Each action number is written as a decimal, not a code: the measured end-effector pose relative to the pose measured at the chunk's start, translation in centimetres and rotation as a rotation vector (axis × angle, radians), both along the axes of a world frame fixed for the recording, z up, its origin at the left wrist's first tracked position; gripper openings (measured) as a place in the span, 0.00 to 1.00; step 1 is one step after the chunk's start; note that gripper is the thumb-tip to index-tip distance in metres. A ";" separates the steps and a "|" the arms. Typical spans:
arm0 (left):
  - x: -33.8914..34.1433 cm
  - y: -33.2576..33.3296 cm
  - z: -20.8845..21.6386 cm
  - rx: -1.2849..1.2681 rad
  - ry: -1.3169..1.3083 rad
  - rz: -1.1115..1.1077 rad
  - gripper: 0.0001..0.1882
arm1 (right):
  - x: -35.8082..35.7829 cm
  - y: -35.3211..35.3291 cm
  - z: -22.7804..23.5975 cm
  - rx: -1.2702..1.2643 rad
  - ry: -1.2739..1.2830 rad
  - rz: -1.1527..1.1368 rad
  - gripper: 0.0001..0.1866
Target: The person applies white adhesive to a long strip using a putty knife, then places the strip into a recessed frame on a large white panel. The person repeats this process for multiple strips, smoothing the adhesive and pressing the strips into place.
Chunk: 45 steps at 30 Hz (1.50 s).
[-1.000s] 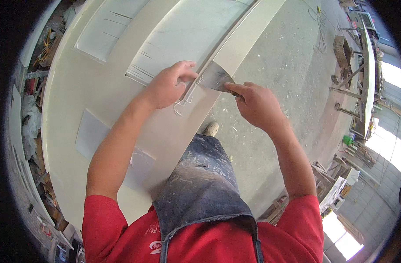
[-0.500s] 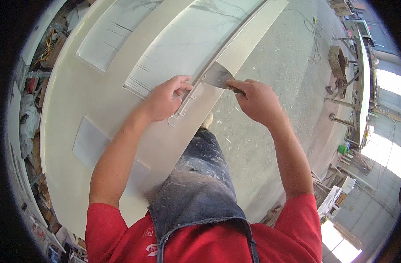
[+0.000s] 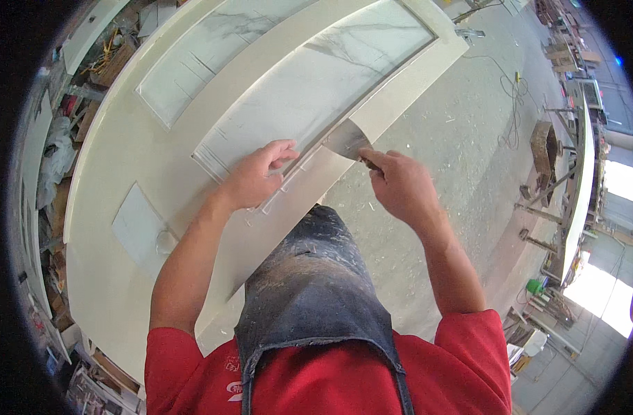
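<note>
A putty knife with a wide metal blade is gripped by its handle in my right hand. Its blade lies on the cream border of a large panel, beside a marble-patterned inset. My left hand rests near the inset's lower right edge, fingers loosely bent and apart, holding nothing that I can see. Below it, thin whitish strands stick up along the seam between inset and border. Dark streaks mark the inset's near end.
A second marble-patterned inset lies further left, and a smaller pale inset sits near my left forearm. Cluttered scraps line the left side. On the right, a dusty floor holds a cable and a long workbench.
The view has shifted, so the panel's far end now shows. Both hands sit lower in the picture, with the putty knife still against the border.
</note>
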State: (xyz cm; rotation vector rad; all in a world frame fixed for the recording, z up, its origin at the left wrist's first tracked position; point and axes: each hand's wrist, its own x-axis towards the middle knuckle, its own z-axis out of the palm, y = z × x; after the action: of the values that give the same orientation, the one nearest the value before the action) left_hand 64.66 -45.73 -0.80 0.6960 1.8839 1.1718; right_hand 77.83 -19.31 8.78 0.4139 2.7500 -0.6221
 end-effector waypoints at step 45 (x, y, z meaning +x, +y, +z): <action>0.2 9.8 -1.0 -0.077 0.362 0.110 0.38 | -4.9 12.2 -1.7 0.015 -0.012 0.034 0.22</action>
State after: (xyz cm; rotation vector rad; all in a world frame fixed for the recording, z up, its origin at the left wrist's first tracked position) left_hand 64.85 -35.89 -1.78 0.8126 2.2809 1.0877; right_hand 72.96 -7.06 7.06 0.3717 2.7459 -0.5887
